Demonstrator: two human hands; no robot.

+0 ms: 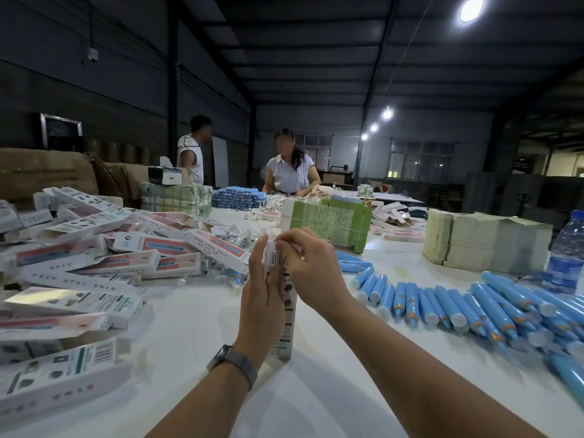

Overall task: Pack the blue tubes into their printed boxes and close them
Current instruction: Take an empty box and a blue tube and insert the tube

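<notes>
I see my left hand (264, 287) gripping a slim upright cardboard box (283, 324) at centre frame; my right hand (311, 263) pinches its top flap.

Both your forearms reach up from the bottom edge and meet at centre. Your left hand (264, 290) stands upright, palm facing right, fingers straight and pointing up, thumb laid across the front of the box (282, 314), which it holds standing on end. Left wrist wears a grey band (232, 363). Your right arm comes in from the lower right, bare, wrist bent. Your right hand (311, 267) arches over the box's top end, fingers curled down, fingertips pinching at the upper edge just beside the left fingertips. The two hands touch or nearly touch there.
</notes>
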